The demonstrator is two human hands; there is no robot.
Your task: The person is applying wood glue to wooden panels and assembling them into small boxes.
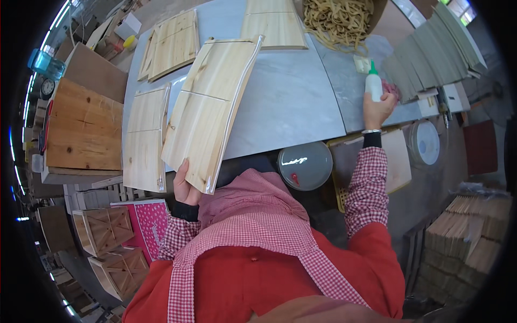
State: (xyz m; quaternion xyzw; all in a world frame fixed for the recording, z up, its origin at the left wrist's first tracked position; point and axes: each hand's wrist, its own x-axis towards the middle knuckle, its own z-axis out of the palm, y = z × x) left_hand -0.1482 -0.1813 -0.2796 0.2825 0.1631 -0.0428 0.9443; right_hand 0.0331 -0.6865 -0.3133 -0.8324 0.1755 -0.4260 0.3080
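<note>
My left hand [184, 185] grips the near lower corner of a pale wooden panel [207, 107], which is tilted up off the table. A groove crosses that panel, and a glossy strip runs along its right edge. Over at the right side of the table, my right hand [378, 112] is wrapped round a white squeeze bottle [373, 86] with a green nozzle, held upright. Just left of the raised panel lies another grooved wooden panel [144, 137] on the grey table [285, 102]. A pinkish cloth [390, 90] is beside the bottle.
More wooden panels [175, 46] lie at the back left, and others [274, 27] at the back. A container of tan bands [339, 21] and a stack of grey boards [431, 54] stand at the back right. A round grey lid [305, 166] sits below the table edge.
</note>
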